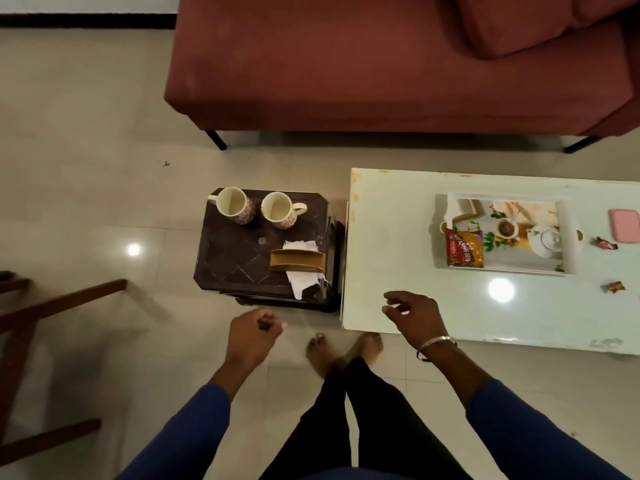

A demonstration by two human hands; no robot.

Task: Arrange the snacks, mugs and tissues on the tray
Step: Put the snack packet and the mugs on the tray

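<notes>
A white printed tray lies on the pale table, with a red and yellow snack packet at its left end. Two patterned mugs stand upright on the dark stool. A brown tissue holder with white tissues sits at the stool's right side. My left hand hovers over the floor in front of the stool, fingers curled with nothing seen in them. My right hand hangs above the table's near left corner, fingers loosely apart and holding nothing.
A red sofa runs along the far side. On the table right of the tray lie a pink object and two small wrapped sweets. A wooden chair frame stands at the left. My bare feet are below.
</notes>
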